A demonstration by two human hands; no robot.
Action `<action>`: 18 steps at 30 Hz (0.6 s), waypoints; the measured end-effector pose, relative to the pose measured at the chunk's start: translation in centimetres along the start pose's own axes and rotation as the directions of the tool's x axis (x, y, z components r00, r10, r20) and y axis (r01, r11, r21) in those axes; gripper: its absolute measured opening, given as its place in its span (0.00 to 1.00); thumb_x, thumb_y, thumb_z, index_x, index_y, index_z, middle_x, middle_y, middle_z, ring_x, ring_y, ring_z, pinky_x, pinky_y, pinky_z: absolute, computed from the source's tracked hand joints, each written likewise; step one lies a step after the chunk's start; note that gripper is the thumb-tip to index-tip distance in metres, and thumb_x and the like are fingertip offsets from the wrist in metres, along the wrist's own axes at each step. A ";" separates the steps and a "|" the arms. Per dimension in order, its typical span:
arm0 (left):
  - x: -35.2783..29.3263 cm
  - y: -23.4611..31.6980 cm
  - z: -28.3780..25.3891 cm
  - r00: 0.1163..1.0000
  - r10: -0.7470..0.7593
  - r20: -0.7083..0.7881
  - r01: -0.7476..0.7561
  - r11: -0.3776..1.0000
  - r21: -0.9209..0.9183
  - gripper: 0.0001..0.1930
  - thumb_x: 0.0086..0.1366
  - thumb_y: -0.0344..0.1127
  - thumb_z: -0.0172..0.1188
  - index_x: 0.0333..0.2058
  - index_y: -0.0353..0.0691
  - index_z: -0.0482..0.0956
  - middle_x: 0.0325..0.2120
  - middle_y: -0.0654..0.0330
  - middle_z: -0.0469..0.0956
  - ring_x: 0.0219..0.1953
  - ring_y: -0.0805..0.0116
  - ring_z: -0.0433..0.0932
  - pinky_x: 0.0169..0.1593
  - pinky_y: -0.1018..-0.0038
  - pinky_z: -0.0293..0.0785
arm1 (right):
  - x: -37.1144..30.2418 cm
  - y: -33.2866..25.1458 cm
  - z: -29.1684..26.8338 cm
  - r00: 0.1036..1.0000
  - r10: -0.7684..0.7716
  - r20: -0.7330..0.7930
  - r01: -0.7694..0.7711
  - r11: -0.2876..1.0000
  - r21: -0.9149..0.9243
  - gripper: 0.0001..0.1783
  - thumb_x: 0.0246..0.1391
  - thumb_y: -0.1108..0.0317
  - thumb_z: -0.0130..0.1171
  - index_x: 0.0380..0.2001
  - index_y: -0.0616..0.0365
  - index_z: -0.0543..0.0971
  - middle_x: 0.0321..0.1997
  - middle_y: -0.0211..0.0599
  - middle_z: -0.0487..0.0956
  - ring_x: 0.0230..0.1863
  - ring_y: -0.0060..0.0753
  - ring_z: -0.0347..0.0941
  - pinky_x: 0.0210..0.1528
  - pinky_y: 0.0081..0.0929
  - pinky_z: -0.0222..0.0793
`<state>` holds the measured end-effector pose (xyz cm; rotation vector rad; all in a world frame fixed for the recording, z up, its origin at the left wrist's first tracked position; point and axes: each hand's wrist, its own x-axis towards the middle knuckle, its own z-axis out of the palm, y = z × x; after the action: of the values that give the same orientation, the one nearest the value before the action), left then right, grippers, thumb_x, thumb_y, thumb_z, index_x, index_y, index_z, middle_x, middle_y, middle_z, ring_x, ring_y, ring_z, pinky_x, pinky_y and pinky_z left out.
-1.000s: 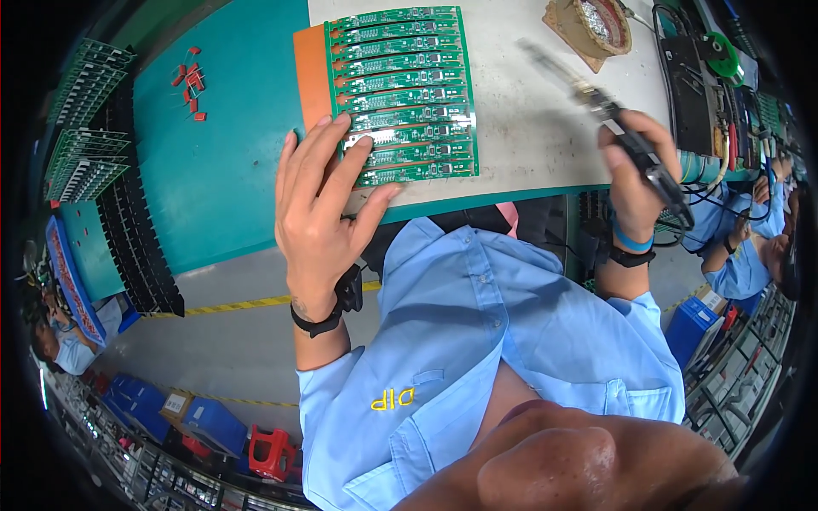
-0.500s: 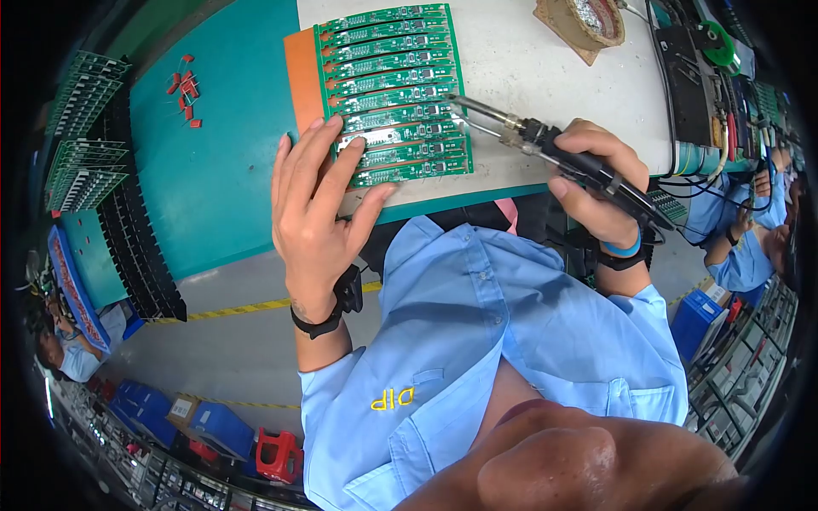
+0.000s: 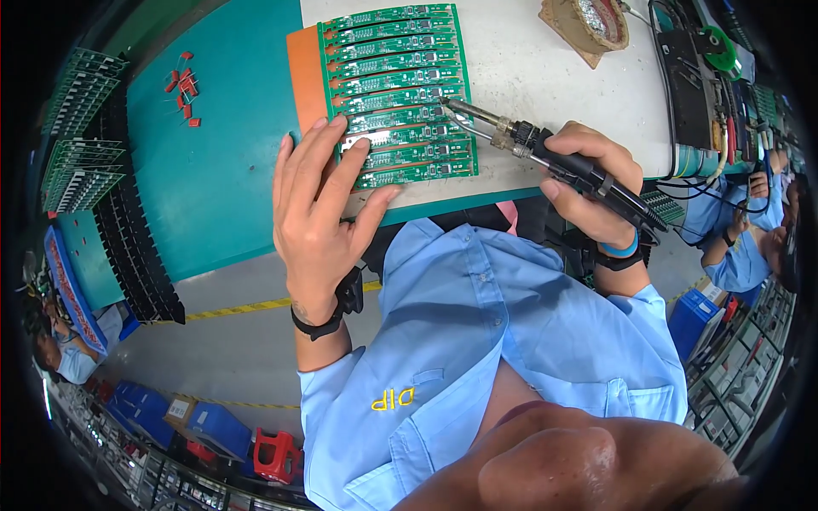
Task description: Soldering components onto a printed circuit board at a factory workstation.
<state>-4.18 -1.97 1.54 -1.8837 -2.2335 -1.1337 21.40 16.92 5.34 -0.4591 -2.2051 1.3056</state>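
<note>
A green panel of several slim circuit boards (image 3: pixel 400 83) lies on the bench in front of me. My left hand (image 3: pixel 319 200) rests with spread fingers on its near left part, fingertips on the boards and thumb by the near edge. In my right hand (image 3: pixel 596 183) is a black soldering iron (image 3: pixel 588 176) with a thin metal feed tube beside its tip. The iron slants in from the right, and its tip is at the right part of a middle board. Whether it touches the board I cannot tell. An orange sheet (image 3: pixel 305 72) shows under the panel's left side.
Small red components (image 3: pixel 186 85) lie on the green mat at the left. Beyond them stand racked circuit boards (image 3: pixel 81 128) beside a black slotted strip (image 3: pixel 141 247). A brown holder (image 3: pixel 588 21) sits at the far right, near cables and a green solder reel (image 3: pixel 722 53). Other people work at both sides.
The soldering iron has moved slightly left, its tip a little farther over the panel. The panel has shifted slightly right, with my left hand still on it.
</note>
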 end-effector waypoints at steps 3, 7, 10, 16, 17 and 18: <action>0.0 0.0 0.0 1.000 0.001 -0.001 -0.001 1.000 0.002 0.26 0.50 0.40 0.77 0.49 0.41 0.85 0.57 0.52 0.78 0.59 0.48 0.77 0.66 0.47 0.65 | -0.1 0.1 0.2 1.000 -0.015 -0.006 0.014 1.000 -0.010 0.21 0.46 0.75 0.70 0.45 0.70 0.78 0.31 0.44 0.79 0.32 0.35 0.75 0.36 0.29 0.70; 0.1 0.1 0.1 1.000 0.003 -0.003 -0.003 1.000 0.006 0.26 0.50 0.40 0.77 0.49 0.41 0.84 0.56 0.52 0.79 0.59 0.49 0.77 0.65 0.47 0.66 | 0.0 0.0 0.0 1.000 -0.017 0.002 0.017 1.000 -0.022 0.21 0.46 0.75 0.69 0.45 0.70 0.78 0.33 0.44 0.80 0.33 0.34 0.76 0.37 0.28 0.71; 0.1 0.1 0.0 1.000 0.000 -0.004 0.000 1.000 0.012 0.26 0.50 0.40 0.77 0.48 0.40 0.84 0.56 0.53 0.79 0.59 0.49 0.77 0.65 0.47 0.66 | -0.3 0.0 -0.5 0.999 -0.022 -0.037 0.020 0.999 -0.036 0.21 0.47 0.75 0.70 0.46 0.68 0.79 0.34 0.43 0.81 0.34 0.32 0.78 0.38 0.26 0.72; 0.1 0.2 -0.1 1.000 -0.001 0.002 0.001 1.000 0.011 0.25 0.50 0.40 0.77 0.48 0.40 0.85 0.55 0.53 0.79 0.59 0.49 0.77 0.65 0.46 0.66 | -2.1 1.4 -3.0 0.874 0.110 -0.473 -0.132 0.991 -0.012 0.24 0.49 0.74 0.73 0.49 0.67 0.78 0.39 0.38 0.83 0.36 0.26 0.79 0.42 0.23 0.75; 0.1 0.2 -0.1 1.000 -0.001 0.002 0.001 1.000 0.009 0.25 0.50 0.40 0.77 0.48 0.40 0.85 0.55 0.53 0.79 0.59 0.49 0.77 0.65 0.46 0.66 | -1.4 2.1 -3.3 0.834 0.145 -0.532 -0.173 0.985 -0.004 0.25 0.49 0.73 0.73 0.50 0.67 0.78 0.39 0.38 0.82 0.37 0.26 0.79 0.43 0.23 0.75; 0.0 0.2 -0.1 1.000 -0.003 0.002 0.003 1.000 0.010 0.25 0.50 0.40 0.77 0.48 0.40 0.85 0.56 0.53 0.79 0.59 0.49 0.77 0.65 0.46 0.66 | -0.7 2.8 -3.6 0.789 0.175 -0.590 -0.212 0.977 0.006 0.26 0.49 0.73 0.74 0.51 0.67 0.78 0.40 0.38 0.82 0.38 0.26 0.79 0.44 0.23 0.75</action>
<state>-4.00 -1.97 1.73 -1.8799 -2.2395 -1.1196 24.17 20.36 4.09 -0.9932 -1.6992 1.0073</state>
